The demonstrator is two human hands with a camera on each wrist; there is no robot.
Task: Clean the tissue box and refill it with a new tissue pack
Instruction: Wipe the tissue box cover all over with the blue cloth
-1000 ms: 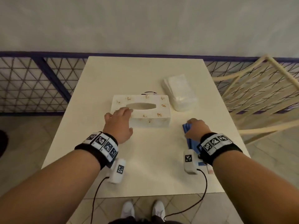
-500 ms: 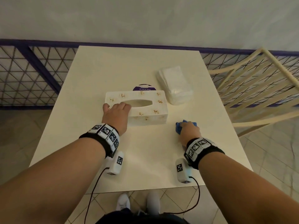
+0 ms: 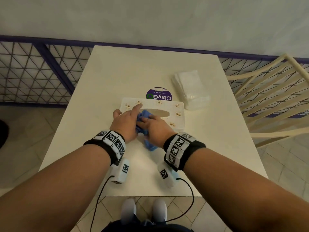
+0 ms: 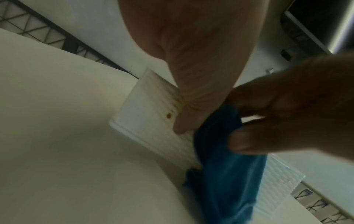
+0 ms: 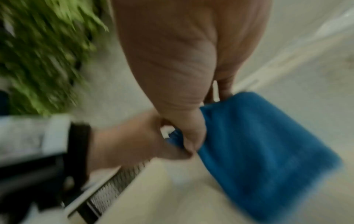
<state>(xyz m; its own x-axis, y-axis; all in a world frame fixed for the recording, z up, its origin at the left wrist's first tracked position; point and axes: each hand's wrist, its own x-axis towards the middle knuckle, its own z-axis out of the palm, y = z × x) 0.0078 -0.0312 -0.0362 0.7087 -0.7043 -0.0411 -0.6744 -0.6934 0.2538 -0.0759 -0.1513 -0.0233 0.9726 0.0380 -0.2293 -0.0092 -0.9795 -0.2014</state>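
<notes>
A white tissue box (image 3: 173, 111) with small gold marks and an oval slot lies mid-table. My left hand (image 3: 127, 118) rests on its left end, index finger straight along the top; in the left wrist view the thumb (image 4: 184, 121) lies against the box's side (image 4: 145, 121). Right beside it, my right hand (image 3: 153, 125) grips a crumpled blue cloth (image 3: 144, 114) on the box top, and a tail of it hangs over the near side. The cloth (image 5: 258, 151) shows blurred in the right wrist view. A clear-wrapped tissue pack (image 3: 189, 89) lies behind the box to the right.
A round purple sticker (image 3: 158, 96) lies on the white table (image 3: 117, 72) just behind the box. A cream slatted chair (image 3: 267, 101) stands close at the right edge. A purple-framed mesh fence (image 3: 41, 72) runs behind the table. Tiled floor lies below.
My right hand lifted the blue cloth off the table right of the box and brought it left onto the box top, beside my left hand, which stayed on the box's left end.
</notes>
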